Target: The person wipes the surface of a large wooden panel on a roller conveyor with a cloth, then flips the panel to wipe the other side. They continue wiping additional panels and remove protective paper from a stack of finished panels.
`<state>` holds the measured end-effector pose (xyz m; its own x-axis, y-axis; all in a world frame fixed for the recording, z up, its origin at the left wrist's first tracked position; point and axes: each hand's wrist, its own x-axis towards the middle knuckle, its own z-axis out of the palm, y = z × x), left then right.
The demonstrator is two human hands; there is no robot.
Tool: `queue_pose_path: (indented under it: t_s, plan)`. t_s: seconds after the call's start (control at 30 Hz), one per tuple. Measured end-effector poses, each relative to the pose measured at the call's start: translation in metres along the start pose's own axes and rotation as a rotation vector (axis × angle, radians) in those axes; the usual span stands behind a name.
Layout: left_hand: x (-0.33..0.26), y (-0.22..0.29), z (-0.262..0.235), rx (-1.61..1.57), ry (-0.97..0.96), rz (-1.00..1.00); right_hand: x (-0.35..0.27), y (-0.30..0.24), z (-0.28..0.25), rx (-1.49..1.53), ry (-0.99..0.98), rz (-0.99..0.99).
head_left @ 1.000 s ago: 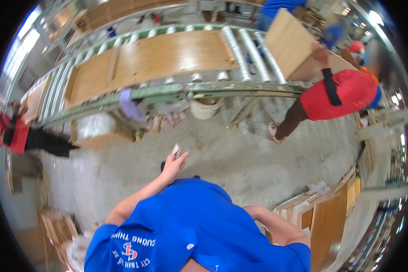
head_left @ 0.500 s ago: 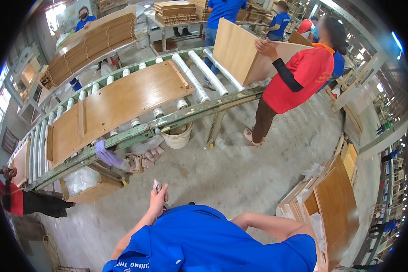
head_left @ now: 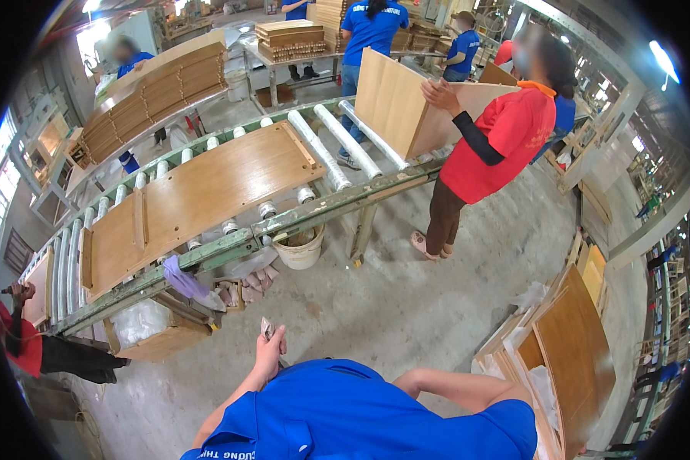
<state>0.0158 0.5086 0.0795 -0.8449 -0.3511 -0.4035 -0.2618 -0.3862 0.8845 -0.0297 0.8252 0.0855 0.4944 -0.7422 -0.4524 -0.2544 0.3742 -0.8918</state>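
Left hand [head_left: 269, 354] raised above the concrete floor [head_left: 406, 307], fingers closed on a small, flat, light-coloured object [head_left: 267, 329] too small to identify; right hand hidden behind the blue shirt [head_left: 360, 418], state not determinable. Beyond, white bucket [head_left: 301, 249] under the roller conveyor [head_left: 314, 211] carrying a wooden panel [head_left: 215, 184]. Farther, person in red [head_left: 498, 146] gripping an upright board [head_left: 395, 100].

I see my left hand [head_left: 271, 354] raised over the concrete floor [head_left: 406, 307], pinching a small folded scrap [head_left: 267, 330]. My right arm [head_left: 456, 387] bends across my blue shirt [head_left: 360, 418]. Far off, a roller conveyor [head_left: 207, 238] carries a wooden panel [head_left: 215, 188]; a red-shirted person [head_left: 498, 142] holds a board [head_left: 395, 100].
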Motion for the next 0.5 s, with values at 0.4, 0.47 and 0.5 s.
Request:
queue_pose_path:
  t_s: [0.4,0.47,0.5]
  plan:
    - [0.001,-0.002,0.0,-0.031,-0.005,0.006,0.0,0.016,0.004,0.02,0.05,0.053]
    - [0.001,-0.002,-0.001,-0.024,-0.003,0.005,0.0,0.018,0.005,0.024,0.056,0.056]
    - [0.002,-0.002,-0.001,-0.019,-0.002,0.009,0.0,0.019,0.005,0.023,0.06,0.058]
